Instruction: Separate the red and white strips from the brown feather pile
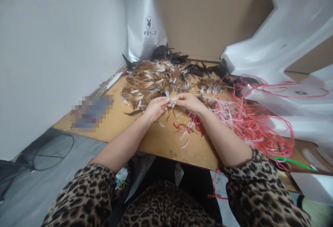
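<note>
My left hand (158, 108) and my right hand (189, 102) meet over the table, fingertips pinched together. Between them is a small pale feather (168, 94), its upper part showing above the fingers. Both hands seem to grip it, though its lower end is partly covered by my fingers. Just beyond them spreads a big heap of brown feathers (145, 84), with black feathers (166, 54) along its back edge. Red and white ribbon strips (239, 116) lie tangled to the right of my right hand, with short red scraps (182, 127) nearer the front edge.
A white bag (142, 22) with a rabbit logo stands at the back against a cardboard panel. Large white plastic sheets (260, 50) rise on the right. A blurred-out flat item (92, 113) lies at the left of the table (166, 147). A black cable (56, 156) hangs below.
</note>
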Demonstrator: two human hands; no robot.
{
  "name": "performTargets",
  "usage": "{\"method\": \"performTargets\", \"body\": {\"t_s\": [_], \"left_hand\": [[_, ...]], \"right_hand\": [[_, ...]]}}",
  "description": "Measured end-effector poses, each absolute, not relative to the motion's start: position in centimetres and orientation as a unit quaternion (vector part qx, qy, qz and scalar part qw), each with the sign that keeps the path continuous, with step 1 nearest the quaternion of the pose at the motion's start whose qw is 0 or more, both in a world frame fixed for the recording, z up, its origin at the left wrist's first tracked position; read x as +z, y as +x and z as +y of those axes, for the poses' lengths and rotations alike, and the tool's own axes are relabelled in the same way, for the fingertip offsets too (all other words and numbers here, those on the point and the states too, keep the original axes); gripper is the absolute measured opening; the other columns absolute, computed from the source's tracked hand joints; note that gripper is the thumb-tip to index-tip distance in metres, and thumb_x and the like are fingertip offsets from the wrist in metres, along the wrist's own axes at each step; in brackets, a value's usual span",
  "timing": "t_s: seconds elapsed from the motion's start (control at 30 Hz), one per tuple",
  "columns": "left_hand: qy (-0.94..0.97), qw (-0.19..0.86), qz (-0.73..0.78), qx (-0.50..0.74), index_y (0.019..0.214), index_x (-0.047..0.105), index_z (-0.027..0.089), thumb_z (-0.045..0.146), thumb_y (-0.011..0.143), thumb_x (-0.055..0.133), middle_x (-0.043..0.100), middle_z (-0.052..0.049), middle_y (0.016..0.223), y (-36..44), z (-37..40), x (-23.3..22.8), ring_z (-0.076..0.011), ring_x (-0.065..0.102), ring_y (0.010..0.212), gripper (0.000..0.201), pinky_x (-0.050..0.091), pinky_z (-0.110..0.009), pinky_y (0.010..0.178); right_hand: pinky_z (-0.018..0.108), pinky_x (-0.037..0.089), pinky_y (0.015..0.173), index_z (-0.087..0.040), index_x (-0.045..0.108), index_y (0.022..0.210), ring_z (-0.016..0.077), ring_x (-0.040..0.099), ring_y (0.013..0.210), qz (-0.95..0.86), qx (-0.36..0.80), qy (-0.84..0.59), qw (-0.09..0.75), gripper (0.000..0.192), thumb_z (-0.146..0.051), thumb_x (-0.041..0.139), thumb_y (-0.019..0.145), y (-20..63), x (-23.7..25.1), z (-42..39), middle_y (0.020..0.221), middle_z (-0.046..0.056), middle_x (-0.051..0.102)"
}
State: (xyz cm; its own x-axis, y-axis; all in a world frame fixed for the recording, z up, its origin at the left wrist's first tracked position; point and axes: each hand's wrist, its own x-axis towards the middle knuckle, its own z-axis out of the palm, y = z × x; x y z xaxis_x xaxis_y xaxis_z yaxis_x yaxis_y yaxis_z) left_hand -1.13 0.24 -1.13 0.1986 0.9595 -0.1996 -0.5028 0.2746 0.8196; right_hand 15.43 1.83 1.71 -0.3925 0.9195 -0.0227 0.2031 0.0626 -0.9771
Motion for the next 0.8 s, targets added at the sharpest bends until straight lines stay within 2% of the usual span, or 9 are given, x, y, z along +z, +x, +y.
{"method": "performTargets", "body": {"t_s": [0.1,0.2,0.33,0.4,0.5,0.6,0.7,0.8], "left_hand": [[0.316,0.700,0.370,0.523,0.076,0.059,0.008,0.010,0.064,0.069,0.062,-0.002,0.058,-1.06,0.37,-1.39,-0.0048,0.056,0.048,0.016,0.037,-0.011,0.040],[0.313,0.682,0.379,0.541,0.073,0.058,0.009,0.009,0.060,0.072,0.059,0.000,0.055,-0.91,0.26,-1.34,-0.0041,0.054,0.046,0.020,0.035,-0.011,0.040],[0.304,0.673,0.380,0.557,0.073,0.057,0.009,0.010,0.055,0.074,0.057,0.002,0.055,-0.89,0.05,-0.80,-0.0028,0.051,0.045,0.024,0.032,-0.011,0.039],[0.300,0.670,0.381,0.562,0.073,0.057,0.009,0.010,0.054,0.074,0.057,0.002,0.055,-0.97,0.03,-0.57,-0.0021,0.049,0.044,0.025,0.031,-0.011,0.039],[0.297,0.665,0.380,0.571,0.074,0.058,0.009,0.011,0.054,0.075,0.057,0.002,0.057,-1.10,0.12,-0.49,-0.0022,0.049,0.046,0.026,0.030,-0.012,0.040],[0.301,0.664,0.374,0.574,0.075,0.058,0.010,0.012,0.055,0.075,0.058,0.002,0.059,-1.17,0.25,-0.65,-0.0027,0.051,0.048,0.027,0.031,-0.013,0.042],[0.303,0.666,0.371,0.572,0.077,0.059,0.010,0.012,0.055,0.075,0.059,0.002,0.060,-1.17,0.28,-0.79,-0.0033,0.052,0.050,0.027,0.033,-0.013,0.043],[0.313,0.667,0.374,0.563,0.077,0.059,0.010,0.013,0.055,0.075,0.060,0.001,0.061,-1.10,0.19,-0.80,-0.0037,0.053,0.050,0.027,0.033,-0.013,0.043]], "right_hand": [[0.021,0.036,0.055,-0.012,0.064,0.065,0.0071,0.047,0.054,-0.681,0.481,-0.432,0.343,0.023,-0.032,0.072,0.057,15.21,1.85,1.69,0.059,-0.001,0.061],[0.020,0.037,0.056,-0.012,0.065,0.065,0.0071,0.049,0.054,-0.691,0.468,-0.431,0.344,0.019,-0.028,0.072,0.057,15.01,2.08,1.46,0.059,-0.001,0.062],[0.018,0.030,0.041,-0.013,0.061,0.066,0.0047,0.042,0.040,-0.630,0.541,-0.437,0.346,0.018,-0.027,0.071,0.060,15.00,2.05,1.35,0.046,-0.004,0.054],[0.017,0.030,0.037,-0.014,0.058,0.067,0.0055,0.045,0.039,-0.569,0.595,-0.432,0.369,0.017,-0.024,0.071,0.061,15.09,1.86,1.49,0.047,-0.003,0.057],[0.015,0.039,0.040,-0.014,0.056,0.069,0.0074,0.056,0.047,-0.469,0.662,-0.409,0.417,0.013,-0.015,0.067,0.063,15.20,1.61,1.84,0.060,0.002,0.065],[0.015,0.046,0.046,-0.014,0.056,0.071,0.0073,0.059,0.051,-0.398,0.703,-0.396,0.435,0.010,-0.006,0.060,0.067,15.15,1.61,2.03,0.062,0.002,0.066],[0.015,0.047,0.048,-0.013,0.057,0.070,0.0061,0.057,0.049,-0.373,0.731,-0.379,0.428,0.010,-0.004,0.058,0.068,14.92,1.79,1.88,0.058,0.001,0.064],[0.015,0.044,0.043,-0.012,0.058,0.071,0.0061,0.056,0.048,-0.400,0.735,-0.376,0.398,0.009,-0.011,0.066,0.066,14.60,1.89,1.51,0.060,0.001,0.063]]}}
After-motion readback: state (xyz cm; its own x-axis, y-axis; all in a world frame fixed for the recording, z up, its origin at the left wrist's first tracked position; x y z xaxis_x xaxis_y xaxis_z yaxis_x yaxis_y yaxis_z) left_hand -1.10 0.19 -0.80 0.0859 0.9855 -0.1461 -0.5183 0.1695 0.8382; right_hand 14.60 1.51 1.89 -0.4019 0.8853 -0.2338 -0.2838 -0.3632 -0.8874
